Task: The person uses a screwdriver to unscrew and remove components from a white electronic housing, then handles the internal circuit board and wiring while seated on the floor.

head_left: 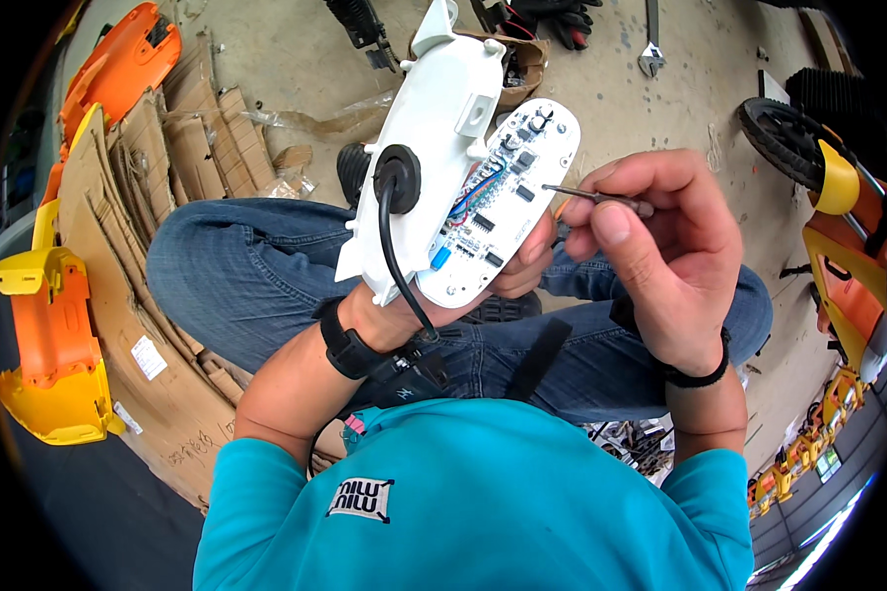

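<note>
My left hand (529,261) is closed from below around a white circuit board (503,231) and the white plastic housing (434,108) beside it. The oval board faces up, showing black chips, silver cylindrical parts and a blue connector (442,258). Coloured wires (478,187) run along the gap between board and housing. A black cable (392,241) leaves the housing through a round rubber grommet and hangs toward my left wrist. Between thumb and fingers, my right hand (675,246) pinches a small screwdriver (591,194). Its thin tip is at the board's right half; whether it touches cannot be told.
Flattened cardboard (118,266) is stacked at left, beside orange and yellow plastic shells (54,335). An open carton (527,69) stands beyond the housing. An adjustable wrench (651,44) and dark gloves (567,20) lie on the floor. A wheel (781,138) is at right.
</note>
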Available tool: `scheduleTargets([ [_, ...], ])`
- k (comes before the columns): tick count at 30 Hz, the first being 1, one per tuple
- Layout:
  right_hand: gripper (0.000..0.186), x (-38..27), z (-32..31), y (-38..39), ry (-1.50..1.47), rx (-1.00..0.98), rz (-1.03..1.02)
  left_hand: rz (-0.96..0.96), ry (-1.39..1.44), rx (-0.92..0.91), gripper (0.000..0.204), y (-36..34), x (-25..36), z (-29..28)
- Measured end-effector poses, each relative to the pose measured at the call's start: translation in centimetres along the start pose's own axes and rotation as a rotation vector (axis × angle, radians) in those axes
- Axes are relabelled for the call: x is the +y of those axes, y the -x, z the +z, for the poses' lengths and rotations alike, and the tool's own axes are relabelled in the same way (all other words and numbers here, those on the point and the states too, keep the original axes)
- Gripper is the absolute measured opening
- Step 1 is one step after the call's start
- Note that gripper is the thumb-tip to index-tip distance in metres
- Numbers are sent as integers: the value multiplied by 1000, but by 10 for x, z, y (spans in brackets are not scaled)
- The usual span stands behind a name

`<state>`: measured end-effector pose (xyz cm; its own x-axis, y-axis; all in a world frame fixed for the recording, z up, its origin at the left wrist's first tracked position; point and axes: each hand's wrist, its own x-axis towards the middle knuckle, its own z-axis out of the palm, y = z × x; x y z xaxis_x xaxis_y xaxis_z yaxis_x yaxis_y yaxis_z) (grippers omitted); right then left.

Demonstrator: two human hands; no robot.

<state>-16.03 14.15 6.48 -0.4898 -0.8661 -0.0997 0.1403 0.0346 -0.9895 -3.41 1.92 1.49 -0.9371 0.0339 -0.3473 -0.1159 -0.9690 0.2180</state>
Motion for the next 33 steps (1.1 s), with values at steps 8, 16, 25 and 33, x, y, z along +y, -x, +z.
scheduleTargets([
  [8, 18, -2, 2, 0, 90, -2, 24, -24, 24, 77, 81, 1, 1, 4],
  [16, 17, 1, 0, -3, 222, 12, -63, 3, 79, -85, 77, 0, -1, -6],
  [25, 15, 2, 3, 0, 234, 69, -11, -23, 111, -11, 77, -1, 1, -2],
  [33, 14, 5, 1, -1, 313, 50, -60, -7, 128, 15, 75, -2, 1, -4],
])
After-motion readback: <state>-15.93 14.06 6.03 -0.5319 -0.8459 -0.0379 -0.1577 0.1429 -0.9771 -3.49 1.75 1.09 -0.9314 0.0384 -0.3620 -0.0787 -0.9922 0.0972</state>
